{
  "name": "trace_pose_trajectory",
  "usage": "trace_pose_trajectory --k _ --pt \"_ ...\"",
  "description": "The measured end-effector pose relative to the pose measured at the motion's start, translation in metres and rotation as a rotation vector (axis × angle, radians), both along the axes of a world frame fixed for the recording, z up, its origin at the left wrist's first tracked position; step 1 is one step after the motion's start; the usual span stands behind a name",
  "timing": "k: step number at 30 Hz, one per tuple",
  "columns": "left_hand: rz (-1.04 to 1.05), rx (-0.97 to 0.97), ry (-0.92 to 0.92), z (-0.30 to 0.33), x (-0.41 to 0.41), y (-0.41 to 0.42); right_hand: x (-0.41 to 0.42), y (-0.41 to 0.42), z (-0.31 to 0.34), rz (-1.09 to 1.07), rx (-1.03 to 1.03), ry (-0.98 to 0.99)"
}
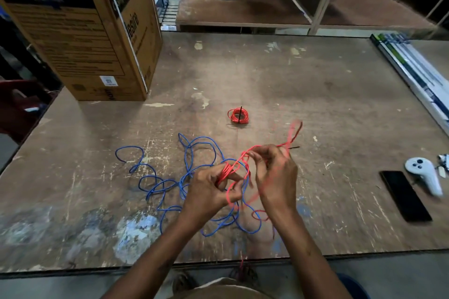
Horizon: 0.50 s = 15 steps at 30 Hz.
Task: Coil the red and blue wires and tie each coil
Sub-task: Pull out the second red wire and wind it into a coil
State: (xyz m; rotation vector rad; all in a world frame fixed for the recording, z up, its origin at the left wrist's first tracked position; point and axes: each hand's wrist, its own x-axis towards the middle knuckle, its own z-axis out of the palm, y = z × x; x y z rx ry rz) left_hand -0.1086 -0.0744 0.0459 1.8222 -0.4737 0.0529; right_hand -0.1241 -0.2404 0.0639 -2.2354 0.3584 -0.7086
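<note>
Worn wooden table. Cardboard box — far left of the hands. Loose blue wire sprawled under and left of them. Left hand grips a red wire bundle; right hand pinches its strand. Tied red coil — just beyond.

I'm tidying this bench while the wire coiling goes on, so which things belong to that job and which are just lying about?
Part of the job:
- red wire, held in both the left hand and right hand
- loose blue wire
- tied red coil

Lying about:
- cardboard box
- black phone
- white controller
- long boxes
</note>
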Motion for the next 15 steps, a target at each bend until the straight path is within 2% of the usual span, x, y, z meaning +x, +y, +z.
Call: trace_pose_trajectory --k 2,4,7,9,11,13,15 --pt "0.009 -0.144 0.131 0.005 -0.001 0.001 0.004 -0.012 -0.003 -0.002 -0.086 -0.008" --pt "0.102 -0.355 0.222 0.01 0.006 0.003 0.004 -0.019 -0.003 0.021 -0.158 0.013" --pt "0.196 -0.641 0.369 0.011 0.025 0.007 -0.001 -0.022 -0.003 0.042 -0.403 0.264" --pt "0.216 -0.767 0.443 0.008 0.039 0.01 -0.001 -0.028 -0.011 0.179 -0.467 0.465" --pt "0.24 -0.875 0.509 0.011 0.051 0.015 -0.003 -0.033 -0.018 0.472 -0.29 0.58" --pt "0.27 -0.923 0.544 0.014 0.063 0.019 -0.006 -0.037 -0.016 0.749 -0.018 0.641" --pt "0.276 -0.938 0.551 0.014 0.074 0.021 -0.013 -0.038 -0.007 0.934 0.198 0.755"
